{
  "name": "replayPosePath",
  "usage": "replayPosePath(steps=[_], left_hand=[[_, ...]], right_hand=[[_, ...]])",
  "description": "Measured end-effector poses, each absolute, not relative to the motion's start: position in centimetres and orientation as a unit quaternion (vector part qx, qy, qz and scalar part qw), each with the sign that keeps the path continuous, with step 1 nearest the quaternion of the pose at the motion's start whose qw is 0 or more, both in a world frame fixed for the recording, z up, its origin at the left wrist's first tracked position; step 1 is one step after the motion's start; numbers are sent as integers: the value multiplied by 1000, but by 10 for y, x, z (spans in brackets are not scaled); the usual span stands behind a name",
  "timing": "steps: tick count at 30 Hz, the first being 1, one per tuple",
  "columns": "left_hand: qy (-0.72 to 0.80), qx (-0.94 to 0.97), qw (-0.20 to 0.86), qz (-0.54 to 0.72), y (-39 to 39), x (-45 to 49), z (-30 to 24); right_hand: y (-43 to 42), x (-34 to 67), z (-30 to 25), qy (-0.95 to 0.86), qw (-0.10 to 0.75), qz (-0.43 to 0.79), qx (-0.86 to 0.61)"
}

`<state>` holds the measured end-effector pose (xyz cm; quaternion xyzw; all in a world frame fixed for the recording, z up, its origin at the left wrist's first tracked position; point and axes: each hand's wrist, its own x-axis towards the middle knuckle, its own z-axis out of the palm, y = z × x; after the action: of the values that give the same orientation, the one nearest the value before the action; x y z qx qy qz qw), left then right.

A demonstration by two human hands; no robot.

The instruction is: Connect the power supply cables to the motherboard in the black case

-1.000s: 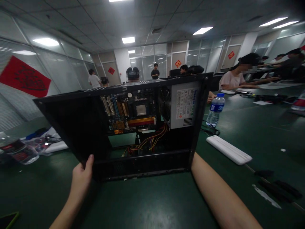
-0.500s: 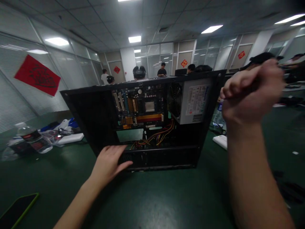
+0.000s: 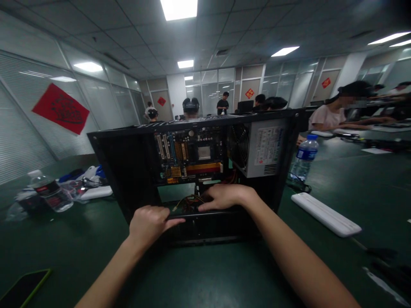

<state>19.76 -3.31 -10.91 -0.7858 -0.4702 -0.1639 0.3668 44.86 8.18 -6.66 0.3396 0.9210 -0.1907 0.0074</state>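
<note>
The left hand [image 3: 149,222] is curled closed over the lower rail [image 3: 221,212] of an open desktop computer case [image 3: 118,167], thumb lying along it; the case stands directly ahead of both hands on the green tabletop [image 3: 205,273]. The right hand [image 3: 224,196] reaches inside, just above that rail, its fingertips among the power cables [image 3: 189,199]; whether they pinch a wire cannot be told. As far as can be judged, the side cover is off, and the motherboard [image 3: 192,141], above and between the hands, and the power supply [image 3: 265,149], above and right of the right hand, are mounted. Not done, it seems, are the loose cables, with a pale connector [image 3: 175,208] dangling between the hands, and the processor [image 3: 204,153], which has no cooler over it. The case's open side faces the wearer; its long axis runs left to right, power supply end rightward.
</note>
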Motion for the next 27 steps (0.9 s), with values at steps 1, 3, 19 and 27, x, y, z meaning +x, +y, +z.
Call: replayPosePath(steps=[1,3,19,27], left_hand=[[-469,-783,374,-166,-35,199,-110],[-467,-780,382,-166,-38,201,-111],[-426,-780,431,-157,-42,206,-106],[-403,-786,439,-161,-39,202,-108]], right_hand=[[85,448,-69,922,32,-203,329],[85,446,-72,924,75,-203,317],[81,437,-64,924,-156,-155,312],[77,429,-76,916,-96,-182,344]])
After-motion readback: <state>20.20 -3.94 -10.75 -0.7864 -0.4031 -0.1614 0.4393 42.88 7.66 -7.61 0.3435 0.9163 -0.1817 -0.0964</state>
